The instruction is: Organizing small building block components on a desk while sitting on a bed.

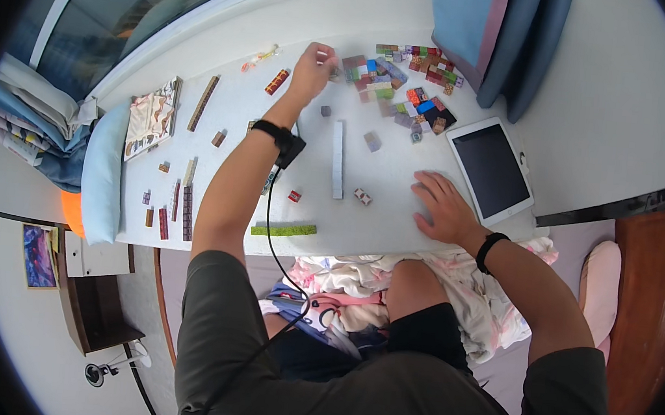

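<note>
Left hand [313, 67] is stretched far forward across the desk [396, 205], fingers pinched on a small block [326, 55] at the near-left edge of the heap of coloured blocks [403, 83]; the block sits at its fingertips, touching or just off the desk surface, which cannot be told. Right hand [443, 209] lies open and flat, palm down on the desk, holding nothing, just left of a tablet [490, 167].

Between the hands: a long white strip of joined blocks [338, 159], with loose single blocks beside it. Nearer the body than the left forearm, a green strip [283, 229] lies at the desk's front edge. Left of the left arm, several brown and red strips [178, 210] lie in rows.

Risks, as judged:
- A cable [272, 218] runs from the left wrist strap [283, 138] down over the desk; a forearm sweep could drag it across the loose blocks or the green strip and push them off the front edge.
- Pinch grip on a small piece at full reach looks weak; the block could slip back into the heap.
- Right forearm sits close to the tablet and could nudge it.
</note>
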`<state>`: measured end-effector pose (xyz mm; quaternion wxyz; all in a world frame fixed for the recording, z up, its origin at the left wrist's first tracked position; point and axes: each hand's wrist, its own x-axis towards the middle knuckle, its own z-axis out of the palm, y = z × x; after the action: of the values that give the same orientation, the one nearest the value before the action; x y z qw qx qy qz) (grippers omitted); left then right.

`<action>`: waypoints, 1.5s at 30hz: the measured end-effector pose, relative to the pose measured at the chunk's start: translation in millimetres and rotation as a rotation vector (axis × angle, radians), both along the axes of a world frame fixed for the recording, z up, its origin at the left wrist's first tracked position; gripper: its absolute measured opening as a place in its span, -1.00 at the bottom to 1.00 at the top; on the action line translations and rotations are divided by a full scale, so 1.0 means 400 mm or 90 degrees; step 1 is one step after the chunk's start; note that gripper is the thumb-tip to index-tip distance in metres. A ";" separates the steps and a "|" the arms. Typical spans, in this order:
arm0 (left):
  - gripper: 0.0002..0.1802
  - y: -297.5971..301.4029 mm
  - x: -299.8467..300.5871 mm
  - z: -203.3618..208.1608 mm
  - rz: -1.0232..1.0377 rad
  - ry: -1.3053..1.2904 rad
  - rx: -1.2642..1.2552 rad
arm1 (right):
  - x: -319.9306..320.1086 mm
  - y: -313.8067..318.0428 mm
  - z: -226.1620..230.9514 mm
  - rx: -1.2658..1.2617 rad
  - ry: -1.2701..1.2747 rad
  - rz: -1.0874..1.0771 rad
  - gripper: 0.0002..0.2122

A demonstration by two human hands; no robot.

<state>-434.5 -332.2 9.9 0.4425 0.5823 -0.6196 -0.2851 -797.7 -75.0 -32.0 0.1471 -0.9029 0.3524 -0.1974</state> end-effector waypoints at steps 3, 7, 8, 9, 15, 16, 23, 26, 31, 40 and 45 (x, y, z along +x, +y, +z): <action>-0.76 0.181 -0.101 0.050 -0.147 0.074 0.068 | -0.028 -0.003 -0.007 0.002 0.009 -0.013 -0.49; -0.79 0.510 -0.162 0.148 -0.160 0.275 0.130 | -0.024 -0.007 0.001 0.088 -0.032 -0.037 -0.50; -0.79 0.573 -0.177 0.184 -0.125 0.335 0.160 | -0.030 -0.014 -0.013 0.002 -0.047 -0.051 -0.50; -0.80 0.633 -0.168 0.201 -0.077 0.390 0.189 | 0.005 -0.009 0.010 0.003 -0.048 -0.032 -0.50; -0.81 0.889 -0.086 0.183 0.116 0.563 0.102 | 0.367 0.168 0.355 0.358 -0.296 -0.009 -0.52; -0.82 0.919 -0.093 0.175 0.134 0.523 0.087 | 0.390 0.188 0.353 0.356 -0.292 0.001 -0.52; -0.79 1.077 -0.056 0.075 0.214 0.609 0.074 | 0.481 0.300 0.232 0.176 -0.354 -0.004 -0.64; -0.71 1.158 0.050 -0.015 0.272 0.564 0.028 | 0.505 0.208 0.179 0.209 -0.317 -0.030 -0.72; -0.73 1.281 0.228 -0.122 0.348 0.475 -0.003 | 0.598 -0.114 0.122 0.235 -0.139 0.044 -0.74; -0.70 1.214 0.274 -0.075 0.380 0.417 0.039 | 0.731 -0.269 0.070 0.052 0.256 0.179 -0.77; -0.72 1.090 0.270 0.096 0.346 0.333 0.116 | 0.766 -0.290 0.044 0.070 0.235 0.215 -0.72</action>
<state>-326.7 104.0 48.4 0.5912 0.6698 -0.2809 -0.3505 -491.5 -191.1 -14.3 0.1599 -0.9604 0.2276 0.0172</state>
